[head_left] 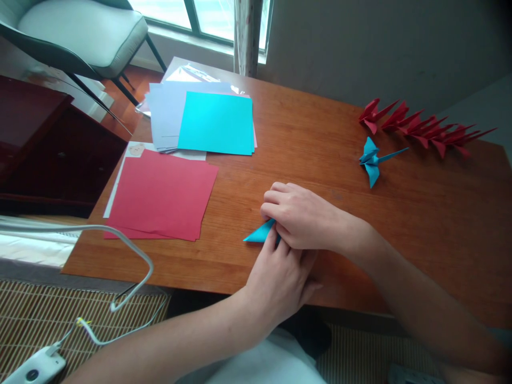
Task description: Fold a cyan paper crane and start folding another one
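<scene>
A piece of folded blue paper (260, 233) lies on the wooden table near its front edge, one pointed end showing to the left. My left hand (282, 274) comes from below and presses its fingertips onto the paper, thumb apart at the right. Across the far side, my right hand (304, 213) has its fingers curled over the same paper, touching the left fingers. Most of the paper is hidden beneath both hands. A finished blue paper crane (370, 161) sits farther right, its long point aimed right.
Several red paper cranes (424, 128) stand in a row at the back right. Red sheets (160, 194) lie on the left of the table (304, 128), with blue sheets (218, 122) and white sheets (166, 114) behind. A white cable (136, 250) loops at the front left; a chair (84, 32) stands beyond.
</scene>
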`<act>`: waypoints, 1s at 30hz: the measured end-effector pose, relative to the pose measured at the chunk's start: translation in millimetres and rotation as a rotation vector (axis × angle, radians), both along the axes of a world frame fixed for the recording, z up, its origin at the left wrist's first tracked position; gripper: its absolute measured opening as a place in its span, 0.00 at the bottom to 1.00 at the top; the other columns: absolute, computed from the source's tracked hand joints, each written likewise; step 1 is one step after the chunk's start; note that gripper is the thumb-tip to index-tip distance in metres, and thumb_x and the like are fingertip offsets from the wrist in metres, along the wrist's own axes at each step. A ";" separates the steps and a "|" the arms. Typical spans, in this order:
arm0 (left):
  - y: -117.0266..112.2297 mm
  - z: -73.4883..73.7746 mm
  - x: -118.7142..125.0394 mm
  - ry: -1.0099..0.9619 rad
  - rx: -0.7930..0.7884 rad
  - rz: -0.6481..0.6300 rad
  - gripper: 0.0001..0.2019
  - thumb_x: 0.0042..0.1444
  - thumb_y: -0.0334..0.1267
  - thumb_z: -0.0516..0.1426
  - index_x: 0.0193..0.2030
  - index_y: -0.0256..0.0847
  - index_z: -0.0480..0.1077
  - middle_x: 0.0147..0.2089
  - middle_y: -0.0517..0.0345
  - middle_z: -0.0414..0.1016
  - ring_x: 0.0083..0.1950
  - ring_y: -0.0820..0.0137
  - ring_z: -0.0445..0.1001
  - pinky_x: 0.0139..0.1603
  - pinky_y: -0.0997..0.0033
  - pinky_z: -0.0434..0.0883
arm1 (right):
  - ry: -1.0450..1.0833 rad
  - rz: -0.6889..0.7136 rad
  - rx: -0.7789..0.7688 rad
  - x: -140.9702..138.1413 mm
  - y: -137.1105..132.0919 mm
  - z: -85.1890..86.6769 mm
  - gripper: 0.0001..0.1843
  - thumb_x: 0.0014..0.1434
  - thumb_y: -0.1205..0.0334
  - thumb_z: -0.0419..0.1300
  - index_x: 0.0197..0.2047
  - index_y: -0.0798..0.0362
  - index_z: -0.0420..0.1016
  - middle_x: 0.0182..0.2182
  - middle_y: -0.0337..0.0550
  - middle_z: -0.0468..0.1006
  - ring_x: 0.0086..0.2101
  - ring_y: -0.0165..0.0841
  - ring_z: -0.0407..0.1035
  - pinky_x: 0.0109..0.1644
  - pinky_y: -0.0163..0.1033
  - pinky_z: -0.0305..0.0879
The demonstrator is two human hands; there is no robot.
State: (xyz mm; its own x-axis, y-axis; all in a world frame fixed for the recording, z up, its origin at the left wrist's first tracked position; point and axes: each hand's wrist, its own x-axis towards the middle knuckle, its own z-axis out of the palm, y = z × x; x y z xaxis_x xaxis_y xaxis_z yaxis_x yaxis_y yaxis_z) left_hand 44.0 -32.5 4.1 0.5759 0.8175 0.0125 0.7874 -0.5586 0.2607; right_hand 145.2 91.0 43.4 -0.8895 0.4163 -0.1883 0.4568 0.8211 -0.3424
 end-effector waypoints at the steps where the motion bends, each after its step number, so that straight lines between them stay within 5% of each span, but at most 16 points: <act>1: 0.0 0.4 -0.1 0.004 0.001 -0.001 0.37 0.64 0.59 0.54 0.71 0.33 0.61 0.68 0.36 0.68 0.68 0.43 0.65 0.72 0.42 0.52 | -0.007 0.002 -0.007 1.0 1.7 0.8 0.06 0.57 0.73 0.56 0.33 0.56 0.74 0.36 0.48 0.75 0.41 0.39 0.63 0.43 0.43 0.57; 13: -0.5 1.5 0.3 0.032 0.024 0.006 0.40 0.64 0.60 0.53 0.72 0.31 0.57 0.69 0.30 0.65 0.71 0.44 0.62 0.73 0.46 0.51 | 0.057 0.050 -0.241 9.4 36.3 -10.6 0.07 0.61 0.71 0.62 0.32 0.54 0.78 0.36 0.44 0.76 0.42 0.36 0.63 0.42 0.38 0.59; 30: 0.2 1.4 1.6 0.015 0.021 0.012 0.40 0.63 0.60 0.54 0.72 0.30 0.58 0.70 0.27 0.63 0.71 0.42 0.61 0.73 0.45 0.50 | 0.071 0.095 -0.213 9.2 38.0 -12.0 0.13 0.65 0.70 0.59 0.29 0.53 0.79 0.34 0.44 0.74 0.40 0.35 0.61 0.40 0.39 0.56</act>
